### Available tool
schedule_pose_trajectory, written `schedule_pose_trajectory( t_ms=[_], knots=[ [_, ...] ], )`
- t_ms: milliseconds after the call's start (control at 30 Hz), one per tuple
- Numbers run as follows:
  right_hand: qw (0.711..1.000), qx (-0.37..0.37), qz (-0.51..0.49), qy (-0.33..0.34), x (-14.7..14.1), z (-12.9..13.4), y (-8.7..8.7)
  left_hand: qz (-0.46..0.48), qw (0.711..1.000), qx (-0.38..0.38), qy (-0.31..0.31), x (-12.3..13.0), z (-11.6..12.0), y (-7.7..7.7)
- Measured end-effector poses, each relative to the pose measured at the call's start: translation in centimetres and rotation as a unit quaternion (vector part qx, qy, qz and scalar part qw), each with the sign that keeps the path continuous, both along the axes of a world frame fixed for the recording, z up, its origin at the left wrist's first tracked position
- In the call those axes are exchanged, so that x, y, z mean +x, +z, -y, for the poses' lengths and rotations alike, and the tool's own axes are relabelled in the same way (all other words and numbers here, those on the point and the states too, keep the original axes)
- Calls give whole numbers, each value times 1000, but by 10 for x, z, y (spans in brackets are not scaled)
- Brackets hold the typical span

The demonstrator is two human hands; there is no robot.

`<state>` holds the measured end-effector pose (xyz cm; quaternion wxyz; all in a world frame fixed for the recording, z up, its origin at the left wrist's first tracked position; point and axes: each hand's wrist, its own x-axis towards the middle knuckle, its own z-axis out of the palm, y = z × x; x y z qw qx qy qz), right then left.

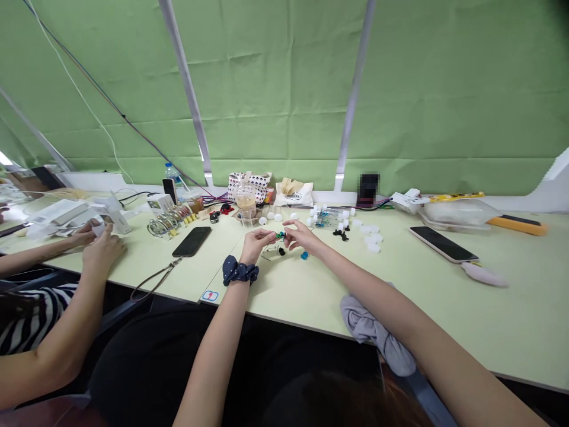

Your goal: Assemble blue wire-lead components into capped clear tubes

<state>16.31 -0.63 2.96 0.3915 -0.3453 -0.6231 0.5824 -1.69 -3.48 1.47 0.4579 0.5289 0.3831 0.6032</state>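
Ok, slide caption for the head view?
Left hand and right hand meet at a small green part above the pale table.

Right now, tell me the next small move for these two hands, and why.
Probably steady the small green piece with the left hand and press it gently with the right hand: the hands face each other around it, while a blue piece lies on the table, outside either grasp. How the piece fits together is too small to tell.

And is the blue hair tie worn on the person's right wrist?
No, the blue hair tie is around the wrist of the left hand; the right hand has none.
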Motion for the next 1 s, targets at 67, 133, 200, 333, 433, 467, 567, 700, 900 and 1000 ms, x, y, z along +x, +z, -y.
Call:
schedule_pose_trajectory(
  t_ms=[67,133,200,333,433,467,567,700,900,1000],
  knots=[
    [1000,-9,22,-16,0,0,0,-2,1000,-1,2,0,0,1],
    [999,11,25,-30,-1,0,1,-3,1000,-3,6,0,0,1],
    [999,37,17,-22,-2,2,2,-4,1000,-4,3,0,0,0],
    [999,20,35,0,-4,5,4,-7,1000,7,-9,-1,-1,-1],
    [999,32,36,-19,-4,6,4,-12,1000,11,-1,-1,-2,-2],
    [998,44,29,-18,-4,6,4,-14,1000,11,1,-2,-2,-2],
    [999,45,20,3,-3,6,4,-14,1000,11,-8,-1,0,0],
    [999,20,39,-19,-3,5,3,-11,1000,12,-13,1,2,1],
    [997,66,36,-34,-2,3,1,-13,1000,15,-18,-1,-1,-2],
    [996,40,64,-56,-2,4,2,-14,1000,15,-13,-1,-1,-3]
  ],
)
